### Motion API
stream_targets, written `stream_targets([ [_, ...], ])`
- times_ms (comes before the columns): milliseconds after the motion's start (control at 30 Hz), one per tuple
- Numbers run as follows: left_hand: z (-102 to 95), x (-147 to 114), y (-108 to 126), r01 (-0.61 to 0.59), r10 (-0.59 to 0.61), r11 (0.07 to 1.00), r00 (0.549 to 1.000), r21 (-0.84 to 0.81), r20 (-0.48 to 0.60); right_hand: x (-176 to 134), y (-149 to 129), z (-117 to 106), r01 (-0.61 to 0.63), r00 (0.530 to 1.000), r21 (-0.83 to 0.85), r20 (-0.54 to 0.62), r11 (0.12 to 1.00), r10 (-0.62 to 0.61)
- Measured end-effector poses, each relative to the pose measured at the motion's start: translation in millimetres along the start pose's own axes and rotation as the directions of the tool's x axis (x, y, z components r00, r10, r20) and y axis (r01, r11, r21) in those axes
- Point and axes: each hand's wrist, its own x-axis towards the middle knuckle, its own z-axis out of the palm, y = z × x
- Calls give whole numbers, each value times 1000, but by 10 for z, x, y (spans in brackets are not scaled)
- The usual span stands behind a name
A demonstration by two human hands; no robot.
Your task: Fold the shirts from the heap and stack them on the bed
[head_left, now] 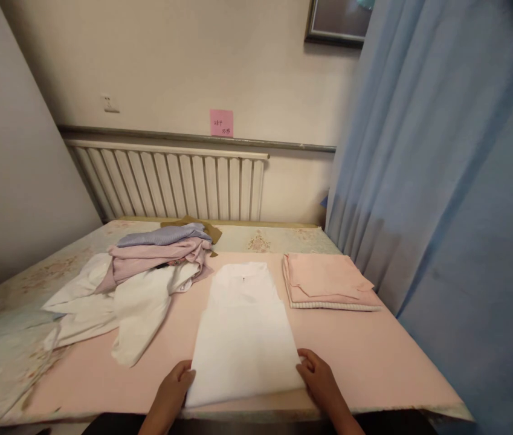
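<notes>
A white shirt [247,338] lies folded into a long panel on the pink cloth, its collar and a small dark button at the far end. At its lower left edge is my left hand [173,386], closed with the thumb near the top of the cloth and the other fingers partly hidden. My right hand [318,379] pinches the lower right edge in the same way. The shirt's near part spans between both hands and looks flat and smooth.
Left of the shirt is a loose heap of white, pink and lilac clothes [161,260]. A folded pink stack [329,278] lies to the right. Beneath spreads a pink cloth [351,362] over a floral cover [16,290]. A blue curtain [442,181] borders the right; a radiator [179,181] stands behind.
</notes>
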Motion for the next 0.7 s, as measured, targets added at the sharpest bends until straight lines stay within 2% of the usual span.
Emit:
stream_targets([
  [133, 19, 70, -56, 12, -10, 994, 1000, 104, -26, 4, 0, 0, -31, 999, -9, -17, 999, 31],
  [233, 29, 93, -62, 59, -33, 971, 993, 231, -113, 10, -4, -1, -33, 999, -3, -13, 999, 33],
  [300, 36, 84, -45, 61, 0, 948, 982, 314, -190, 14, 0, 2, -30, 999, 0, -11, 1000, 30],
  [367, 63, 67, -3, -2, 131, 902, 954, 432, -270, 20, 12, 9, -39, 999, -1, -13, 999, 39],
  [433, 137, 57, 75, -117, 346, 810, 886, 575, -307, 26, 29, 16, -46, 999, 1, -8, 999, 46],
  [500, 278, 72, 193, -235, 532, 697, 803, 677, -269, 31, 45, 20, -33, 999, 10, 5, 999, 33],
  [533, 375, 90, 266, -277, 586, 656, 773, 701, -242, 32, 50, 21, -22, 1000, 16, 11, 1000, 22],
  [633, 724, 190, 514, -413, 679, 541, 729, 733, -91, 30, 51, 18, -10, 1000, 26, 16, 1000, 9],
  [700, 950, 289, 675, -452, 688, 491, 725, 745, -14, 26, 42, 15, -24, 1000, 24, 16, 999, 24],
])
